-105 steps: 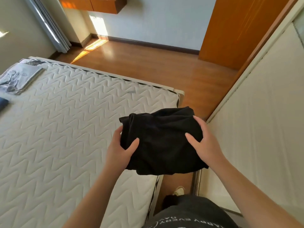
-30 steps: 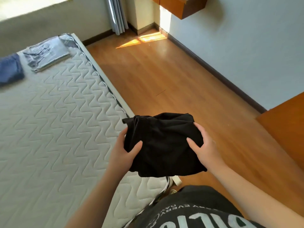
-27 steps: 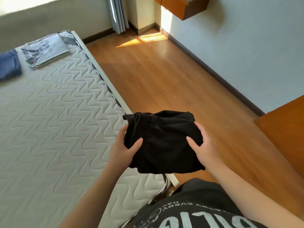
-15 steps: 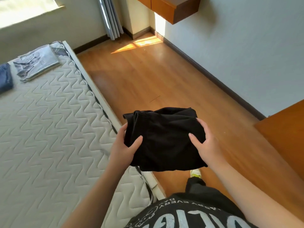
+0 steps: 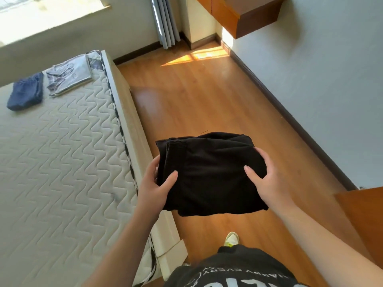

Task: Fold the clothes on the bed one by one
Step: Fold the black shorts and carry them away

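Note:
A folded black garment (image 5: 209, 172) is held in the air over the wooden floor, just right of the bed's edge. My left hand (image 5: 154, 186) grips its left side, thumb on top and fingers underneath. My right hand (image 5: 267, 180) grips its right side the same way. On the far end of the white quilted mattress (image 5: 58, 162) lie a folded dark blue garment (image 5: 26, 94) and, right beside it, a folded grey printed garment (image 5: 69, 76).
Wooden floor (image 5: 207, 104) runs between the bed and the grey wall (image 5: 323, 69). A wall-hung wooden cabinet (image 5: 242, 13) is up at the far right, grey curtains (image 5: 165, 21) in the corner. An orange wooden panel (image 5: 364, 212) stands at right. My shoe (image 5: 231, 239) is on the floor.
The view has swung left along the bed and I have stepped beside it; the black garment, once over the mattress corner, now hangs over the floor. Both grips are unchanged.

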{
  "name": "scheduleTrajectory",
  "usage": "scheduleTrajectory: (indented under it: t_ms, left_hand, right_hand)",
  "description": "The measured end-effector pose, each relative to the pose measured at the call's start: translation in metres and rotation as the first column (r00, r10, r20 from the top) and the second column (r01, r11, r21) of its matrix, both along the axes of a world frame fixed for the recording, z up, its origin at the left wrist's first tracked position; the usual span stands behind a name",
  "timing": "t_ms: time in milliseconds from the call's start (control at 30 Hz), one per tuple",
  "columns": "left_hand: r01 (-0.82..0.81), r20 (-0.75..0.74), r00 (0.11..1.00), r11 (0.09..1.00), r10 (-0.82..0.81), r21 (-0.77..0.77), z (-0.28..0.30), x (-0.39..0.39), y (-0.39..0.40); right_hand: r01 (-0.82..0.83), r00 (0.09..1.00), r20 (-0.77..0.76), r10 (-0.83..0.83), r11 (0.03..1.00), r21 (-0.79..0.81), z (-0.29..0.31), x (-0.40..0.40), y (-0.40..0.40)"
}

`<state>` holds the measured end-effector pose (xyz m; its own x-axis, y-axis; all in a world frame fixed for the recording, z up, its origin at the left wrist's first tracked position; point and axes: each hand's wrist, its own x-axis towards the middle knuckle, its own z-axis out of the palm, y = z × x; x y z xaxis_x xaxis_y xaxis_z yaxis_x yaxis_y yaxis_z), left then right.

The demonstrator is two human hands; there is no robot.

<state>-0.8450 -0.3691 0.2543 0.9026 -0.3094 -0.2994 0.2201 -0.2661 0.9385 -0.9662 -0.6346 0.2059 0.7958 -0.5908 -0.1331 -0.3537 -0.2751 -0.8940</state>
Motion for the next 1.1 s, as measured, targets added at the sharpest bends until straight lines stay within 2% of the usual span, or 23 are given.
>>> scheduleTrajectory:
  t_ms: [267, 467, 767, 967, 1100]
  left_hand:
    - [-0.226, -0.024, 0.974, 0.974, 0.226, -0.002, 0.010, 0.037, 0.003]
    - [-0.309, -0.026, 0.951, 0.951, 0.309, -0.002, 0.004, 0.094, -0.001]
    - [-0.275, -0.027, 0.961, 0.961, 0.274, -0.025, -0.001, 0.263, -0.012]
    - [-0.235, 0.019, 0.971, 0.971, 0.236, -0.045, 0.014, 0.384, -0.041]
    - [-0.217, 0.007, 0.976, 0.974, 0.218, -0.071, 0.010, 0.454, -0.078]
  right_hand:
    - [-0.187, 0.979, 0.087, 0.184, 0.982, 0.021, 0.010, 0.081, -0.019]
    - [-0.270, 0.959, 0.091, 0.267, 0.963, 0.019, 0.015, 0.159, -0.034]
    - [-0.294, 0.956, 0.023, 0.293, 0.955, 0.031, 0.009, 0.324, -0.041]
    - [-0.242, 0.969, 0.046, 0.244, 0.969, -0.049, 0.024, 0.437, -0.063]
    - [-0.263, 0.962, 0.046, 0.269, 0.960, -0.099, 0.024, 0.508, -0.094]
